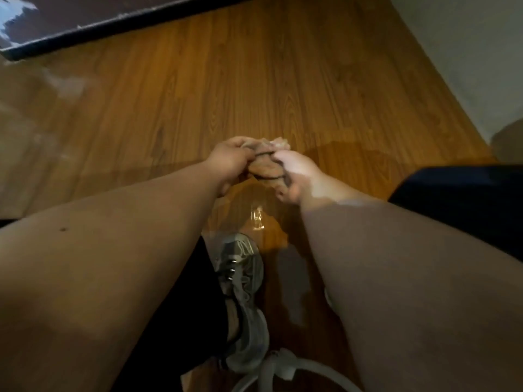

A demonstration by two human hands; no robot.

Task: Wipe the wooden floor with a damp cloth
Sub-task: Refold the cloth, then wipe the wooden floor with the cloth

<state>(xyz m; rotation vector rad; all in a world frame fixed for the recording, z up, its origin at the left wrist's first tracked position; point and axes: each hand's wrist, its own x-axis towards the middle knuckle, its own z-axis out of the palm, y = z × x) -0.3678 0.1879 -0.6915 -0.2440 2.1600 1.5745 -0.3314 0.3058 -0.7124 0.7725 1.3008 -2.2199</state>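
**Wringing the cloth over an already wet floor**

The left hand (226, 162) and right hand (297, 174) are both clenching the twisted brownish damp cloth (261, 168), holding it in the air above the orange-brown wooden plank floor (198, 80). A shiny puddle (256, 222) is lying beneath, touching the grey laced sneaker (244, 275). Squeezing here is risking more drips pooling, and the foot slipping.

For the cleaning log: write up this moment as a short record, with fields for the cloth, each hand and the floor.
cloth: twisted, bunched between both hands
left hand: grips the cloth's left end
right hand: grips the cloth's right end
floor: wooden, with a wet patch below the cloth
shoe: grey, at the wet patch's near edge
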